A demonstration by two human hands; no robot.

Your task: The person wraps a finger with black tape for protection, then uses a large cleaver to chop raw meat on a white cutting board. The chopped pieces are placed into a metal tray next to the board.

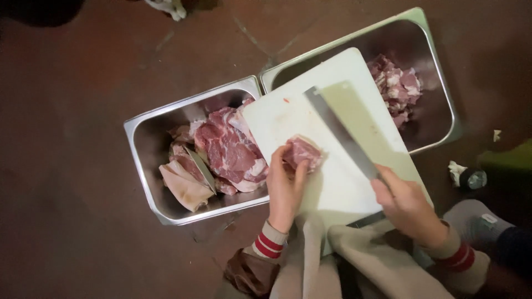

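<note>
My left hand (286, 187) presses on a small piece of raw meat (303, 152) lying on a white cutting board (288, 113). My right hand (405, 204) grips the handle of a large cleaver (341, 133), whose blade is raised at an angle over the board, just right of the meat. The board rests across two steel pans on a reddish floor.
The left steel pan (145, 160) holds large slabs of raw meat (228, 148). The right steel pan (438, 77) holds cut meat chunks (398, 87). A small crumpled bottle (470, 177) lies on the floor at right. My knees and apron fill the bottom edge.
</note>
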